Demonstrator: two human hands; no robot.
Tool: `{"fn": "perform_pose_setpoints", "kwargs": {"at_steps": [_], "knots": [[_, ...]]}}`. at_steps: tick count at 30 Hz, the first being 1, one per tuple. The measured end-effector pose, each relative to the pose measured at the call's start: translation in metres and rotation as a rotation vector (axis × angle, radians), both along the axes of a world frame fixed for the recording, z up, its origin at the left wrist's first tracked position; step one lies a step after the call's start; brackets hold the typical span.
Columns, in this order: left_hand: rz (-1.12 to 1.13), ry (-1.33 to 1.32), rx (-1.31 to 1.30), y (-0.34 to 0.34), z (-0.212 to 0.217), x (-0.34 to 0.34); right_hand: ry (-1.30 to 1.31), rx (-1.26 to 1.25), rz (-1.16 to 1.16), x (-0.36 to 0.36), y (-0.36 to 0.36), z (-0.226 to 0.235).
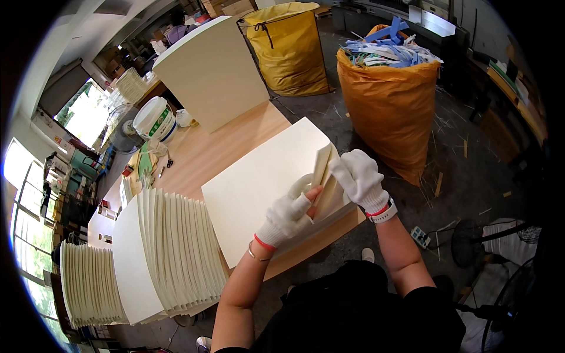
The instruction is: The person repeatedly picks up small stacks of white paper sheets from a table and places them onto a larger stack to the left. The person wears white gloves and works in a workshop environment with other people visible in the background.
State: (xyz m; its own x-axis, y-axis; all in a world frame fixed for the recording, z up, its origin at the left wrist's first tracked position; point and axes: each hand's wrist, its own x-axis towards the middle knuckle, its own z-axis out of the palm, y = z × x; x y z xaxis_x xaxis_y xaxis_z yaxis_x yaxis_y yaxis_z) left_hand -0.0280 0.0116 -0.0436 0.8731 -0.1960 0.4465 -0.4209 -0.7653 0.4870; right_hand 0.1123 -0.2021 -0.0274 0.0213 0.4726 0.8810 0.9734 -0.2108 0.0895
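Large cream paper sheets [259,182] lie in a pile on the wood-topped table in front of me. Along the pile's right side, a folded edge [322,162] stands up a little. My left hand [287,213], in a white knit glove with bare fingertips showing, is closed on that edge from the left. My right hand [359,179], gloved in white too, has its fingers curled against the edge farther right. Its fingertips are partly hidden by the glove and the paper.
Fanned stacks of folded cream sheets [182,253] stand at the left. A tall cream block [215,76] rises at the table's far end, near a white bucket [154,117]. Beyond the table are a yellow sack [288,53] and an orange sack [388,106] heaped with paper strips.
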Motion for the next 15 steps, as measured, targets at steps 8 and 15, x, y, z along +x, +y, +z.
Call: {"fn": "perform_pose_setpoints", "kwargs": {"at_steps": [8,15], "knots": [[0.042,0.017,0.175,-0.005,0.008,0.006,-0.019,0.066,-0.024,0.002,0.003,-0.008],[0.037,0.144,0.050,-0.005,0.016,0.004,0.143,0.058,-0.069,0.001,0.002,-0.018]]}}
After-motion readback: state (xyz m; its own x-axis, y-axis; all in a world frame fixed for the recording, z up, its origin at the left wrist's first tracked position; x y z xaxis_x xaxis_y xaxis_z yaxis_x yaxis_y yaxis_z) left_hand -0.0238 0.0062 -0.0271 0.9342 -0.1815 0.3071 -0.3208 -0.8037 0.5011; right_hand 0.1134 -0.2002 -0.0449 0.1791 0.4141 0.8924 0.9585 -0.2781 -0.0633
